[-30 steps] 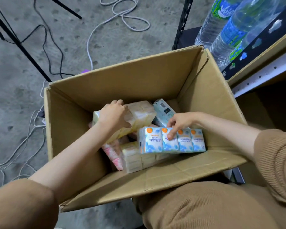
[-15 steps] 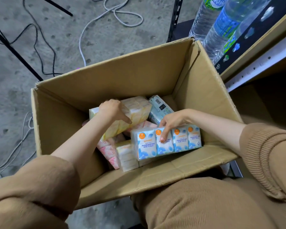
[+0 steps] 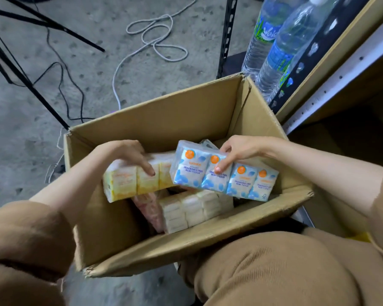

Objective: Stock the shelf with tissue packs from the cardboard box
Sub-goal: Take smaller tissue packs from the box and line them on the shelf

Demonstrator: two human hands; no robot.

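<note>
Tissue packs are what both hands are on right now, one each. The right hand (image 3: pixel 237 151) has a blue four-wide mini tissue pack (image 3: pixel 224 176) pinched at its top edge, thumb behind and fingers curled down over the printed front. It's holding the pack up over the 3 o'clock side of the cardboard box (image 3: pixel 164 120). The left hand (image 3: pixel 124 153) is clamped over the top of a yellow tissue pack (image 3: pixel 137 180) at about 9 o'clock in the opening, with its fingertips pressing the front face. The blue pack's left end overlaps the yellow one's right end, though I can't tell if they actually touch. Underneath, at roughly 6 o'clock inside the box, there's a block of white packs (image 3: pixel 192 208) with a pink pack (image 3: pixel 150 208) just beside it on the 9 o'clock side. The box is open and sits on a concrete floor (image 3: pixel 20 151) in front of the person's knees, and both arms wear tan knit sleeves. At 2 o'clock from the box is the shelf (image 3: pixel 341 76), with water bottles (image 3: pixel 279 54) lying on an upper level. A white cable (image 3: pixel 157 36) loops on the floor at 12 o'clock, and black tripod legs (image 3: pixel 20 69) stand off at 10 o'clock.
</note>
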